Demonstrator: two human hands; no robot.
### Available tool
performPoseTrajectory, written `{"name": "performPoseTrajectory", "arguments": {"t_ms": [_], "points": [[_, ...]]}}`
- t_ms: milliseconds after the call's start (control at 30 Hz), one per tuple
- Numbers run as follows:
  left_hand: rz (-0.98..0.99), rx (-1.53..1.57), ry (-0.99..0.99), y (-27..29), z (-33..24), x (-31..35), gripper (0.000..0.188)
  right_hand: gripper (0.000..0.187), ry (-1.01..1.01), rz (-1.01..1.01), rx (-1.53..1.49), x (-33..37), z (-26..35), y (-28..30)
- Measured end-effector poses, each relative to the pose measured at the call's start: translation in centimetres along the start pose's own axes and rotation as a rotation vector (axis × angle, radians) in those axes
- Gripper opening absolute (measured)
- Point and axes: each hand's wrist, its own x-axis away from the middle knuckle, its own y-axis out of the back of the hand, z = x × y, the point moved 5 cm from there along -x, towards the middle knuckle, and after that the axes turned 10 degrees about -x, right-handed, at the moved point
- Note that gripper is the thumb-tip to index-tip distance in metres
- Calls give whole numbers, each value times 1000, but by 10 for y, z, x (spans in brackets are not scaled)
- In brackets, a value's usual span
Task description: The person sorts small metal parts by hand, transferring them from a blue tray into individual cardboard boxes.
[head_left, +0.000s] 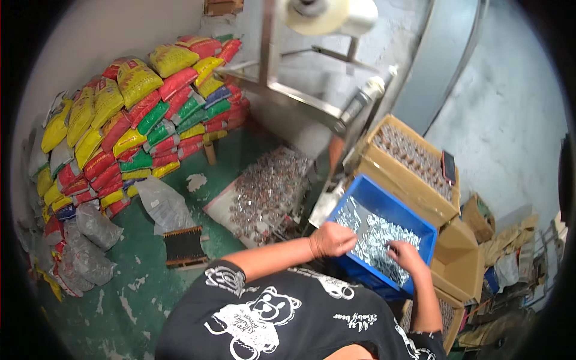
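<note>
A blue plastic bin (427,245) stands in front of me, with many small silvery metal pieces (375,240) heaped inside. My left hand (333,239) is closed at the bin's left edge; whatever its fingers hold is hidden. Over the right part of the heap, my right hand (407,255) has its fingers curled down at the pieces. I cannot make out what is between those fingertips.
Behind the bin, a cardboard box (396,191) holds rows of small parts, with a phone (448,167) at its right edge. An open carton (459,255) sits to the right. Left are a metal frame machine (300,99), a spread of loose small parts (267,195) and stacked colourful sacks (138,114).
</note>
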Motion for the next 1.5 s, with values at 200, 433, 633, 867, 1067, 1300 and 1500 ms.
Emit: {"name": "performPoseTrajectory", "arguments": {"t_ms": [200,433,633,867,1067,1300,1500], "points": [[51,125,124,106,32,71,5,17,-208,-478,-54,13,76,-42],[711,-91,1127,147,163,387,28,21,-312,-885,329,2,80,-88],[657,283,1531,183,180,517,22,23,-387,-829,381,-6,65,-88],[995,89,1390,240,123,638,25,29,-493,-721,322,-17,59,-84],[797,179,1665,307,138,659,22,31,-540,-723,392,-6,52,-84],[450,301,1948,336,165,670,18,31,-527,-734,297,-8,44,-81],[88,428,2160,334,182,682,16,29,-510,-692,275,-17,45,-82]]}}
